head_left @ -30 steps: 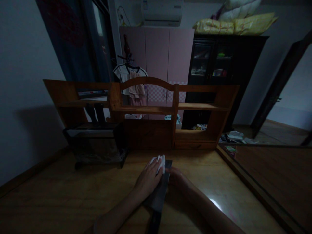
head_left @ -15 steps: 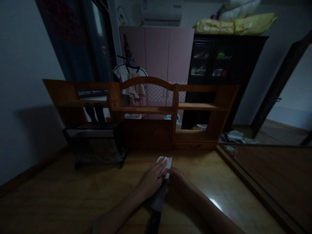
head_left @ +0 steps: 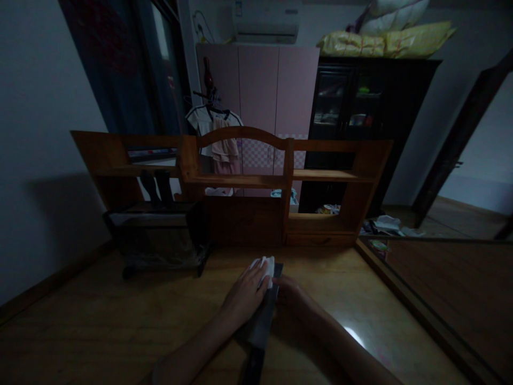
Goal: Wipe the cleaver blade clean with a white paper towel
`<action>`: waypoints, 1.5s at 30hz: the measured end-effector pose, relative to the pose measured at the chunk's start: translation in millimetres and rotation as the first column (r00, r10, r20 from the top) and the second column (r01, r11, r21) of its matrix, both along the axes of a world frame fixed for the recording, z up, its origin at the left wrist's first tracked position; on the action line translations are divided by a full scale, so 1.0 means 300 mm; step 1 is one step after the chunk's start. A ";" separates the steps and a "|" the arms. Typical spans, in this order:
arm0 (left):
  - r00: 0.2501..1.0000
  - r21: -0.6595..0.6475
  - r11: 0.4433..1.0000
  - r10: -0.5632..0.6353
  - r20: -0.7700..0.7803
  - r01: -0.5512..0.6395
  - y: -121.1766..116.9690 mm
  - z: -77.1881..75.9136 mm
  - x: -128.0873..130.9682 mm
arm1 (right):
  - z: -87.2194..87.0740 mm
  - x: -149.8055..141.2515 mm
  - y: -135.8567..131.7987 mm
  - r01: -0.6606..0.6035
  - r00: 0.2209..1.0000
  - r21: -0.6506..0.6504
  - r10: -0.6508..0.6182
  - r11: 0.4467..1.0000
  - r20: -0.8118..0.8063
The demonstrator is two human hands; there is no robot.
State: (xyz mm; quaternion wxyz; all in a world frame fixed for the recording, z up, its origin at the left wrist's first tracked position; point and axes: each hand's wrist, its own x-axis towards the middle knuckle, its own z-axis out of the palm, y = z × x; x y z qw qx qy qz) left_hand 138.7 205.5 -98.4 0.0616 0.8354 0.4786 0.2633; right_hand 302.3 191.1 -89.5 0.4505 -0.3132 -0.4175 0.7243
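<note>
A broad-bladed kitchen knife [head_left: 260,323] points away from me over the wooden tabletop, its black handle [head_left: 254,366] toward the front edge of the view. My left hand [head_left: 246,294] is closed on a white cloth or tissue [head_left: 267,267], pressed on the left side of the blade near its far end. The dark tip shows just past the cloth. On the blade's right edge rests the thumb side of my right hand [head_left: 294,294], which grips the knife near the tip; its other fingers are mostly hidden under or behind the blade.
At the back left stands a knife block [head_left: 156,243] with two dark-handled tools in it. A wooden shelf unit [head_left: 240,182] spans the far side of the tabletop [head_left: 120,326]. A raised wooden edge [head_left: 401,291] runs along the right.
My left hand has slid the white cloth slightly left, baring the blade's tip. My right hand and the knife have hardly moved.
</note>
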 end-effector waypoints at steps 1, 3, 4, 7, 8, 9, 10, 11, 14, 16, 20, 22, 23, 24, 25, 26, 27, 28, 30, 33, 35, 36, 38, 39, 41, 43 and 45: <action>1.000 0.000 1.000 0.010 -0.001 -0.010 0.002 -0.003 -0.001 | -0.004 0.000 0.003 -0.002 1.000 0.000 0.002 1.000 0.006; 1.000 0.003 1.000 0.029 0.005 -0.029 0.004 -0.007 -0.003 | -0.005 -0.001 0.008 -0.010 1.000 0.001 0.010 1.000 0.004; 0.999 0.004 0.999 0.034 0.009 -0.034 0.003 -0.008 -0.003 | -0.003 -0.002 0.008 -0.010 1.000 0.000 0.010 1.000 -0.002; 0.999 0.012 1.000 0.027 0.024 -0.027 -0.002 -0.001 -0.003 | 0.012 -0.006 0.002 0.008 1.000 -0.023 -0.008 1.000 0.000; 0.999 0.015 1.000 0.016 0.029 -0.016 -0.004 0.003 -0.002 | 0.015 -0.007 0.000 0.016 1.000 -0.027 -0.016 1.000 0.003; 0.999 0.018 1.000 0.003 0.032 -0.003 -0.007 0.007 -0.001 | 0.017 -0.007 -0.002 0.018 1.000 -0.025 -0.018 1.000 0.004; 0.999 0.017 1.000 -0.010 0.034 0.010 -0.009 0.012 0.000 | 0.016 -0.006 -0.002 0.017 1.000 -0.018 -0.017 1.000 0.005; 0.999 0.013 1.000 -0.021 0.035 0.020 -0.011 0.015 0.002 | 0.012 -0.005 -0.002 0.012 1.000 -0.007 -0.012 1.000 0.005; 0.998 -0.007 0.999 -0.037 0.041 0.037 -0.017 0.023 0.007 | -0.008 -0.001 0.008 0.007 1.000 0.011 -0.007 1.000 -0.002; 0.998 -0.012 0.999 -0.039 0.047 0.040 -0.018 0.025 0.008 | -0.018 0.000 0.015 0.006 1.000 -0.011 -0.006 1.000 -0.007; 0.999 -0.005 0.999 -0.037 0.035 0.037 -0.014 0.020 0.008 | -0.011 -0.001 0.012 0.001 1.000 -0.021 -0.001 1.000 -0.016; 0.999 0.001 1.000 -0.023 0.024 0.023 -0.009 0.015 0.007 | 0.000 -0.002 0.006 0.010 1.000 -0.012 -0.011 1.000 -0.012; 1.000 0.004 1.000 -0.014 0.021 0.014 -0.006 0.013 0.006 | 0.005 -0.002 0.003 0.014 1.000 -0.013 -0.014 1.000 -0.004; 1.000 0.007 1.000 -0.007 0.020 0.007 -0.004 0.010 0.005 | 0.008 -0.003 0.002 0.014 1.000 -0.015 -0.014 1.000 0.005; 1.000 0.010 1.000 -0.001 0.020 0.001 -0.002 0.009 0.004 | 0.009 -0.003 0.001 0.010 1.000 -0.015 -0.010 1.000 0.010; 1.000 0.012 1.000 0.002 0.019 -0.003 -0.001 0.007 0.002 | 0.009 -0.003 0.002 0.004 1.000 -0.015 -0.004 1.000 0.012; 1.000 0.012 1.000 0.004 0.017 -0.004 0.000 0.007 0.001 | 0.008 -0.003 0.003 0.002 1.000 -0.017 -0.002 1.000 0.012; 1.000 0.011 1.000 0.007 0.015 -0.007 0.000 0.006 0.000 | 0.006 -0.004 0.004 0.000 1.000 -0.020 0.000 1.000 0.011; 1.000 0.009 1.000 0.016 0.013 -0.017 -0.001 0.004 -0.001 | 0.005 -0.004 0.004 0.002 1.000 -0.022 -0.002 1.000 0.005; 1.000 0.008 1.000 0.018 0.017 -0.018 0.000 0.000 -0.002 | 0.011 -0.005 -0.001 -0.003 1.000 0.010 0.003 1.000 -0.008; 1.000 0.003 1.000 0.013 0.018 -0.013 0.003 -0.006 -0.003 | 0.015 -0.006 -0.005 0.001 1.000 0.011 -0.001 1.000 -0.018; 1.000 0.001 1.000 0.012 0.017 -0.012 0.005 -0.008 -0.003 | 0.016 -0.006 -0.005 0.008 1.000 0.002 -0.008 1.000 -0.018; 1.000 0.004 1.000 0.011 0.013 -0.011 0.009 -0.013 -0.003 | 0.013 -0.007 -0.004 0.009 1.000 -0.016 -0.009 1.000 -0.014; 1.000 0.010 1.000 0.009 0.012 -0.009 0.010 -0.014 -0.003 | 0.011 -0.006 -0.002 0.008 1.000 -0.021 -0.009 1.000 -0.011; 1.000 0.020 1.000 0.004 0.012 -0.004 0.010 -0.014 -0.003 | 0.006 -0.005 0.002 0.002 1.000 -0.020 -0.002 1.000 -0.006; 1.000 0.020 1.000 0.007 0.012 -0.007 0.007 -0.010 -0.003 | 0.004 -0.003 0.004 0.004 1.000 -0.015 -0.004 1.000 0.000; 1.000 0.017 1.000 0.011 0.012 -0.011 0.003 -0.005 -0.003 | 0.006 -0.001 0.003 0.005 1.000 -0.011 -0.005 1.000 0.001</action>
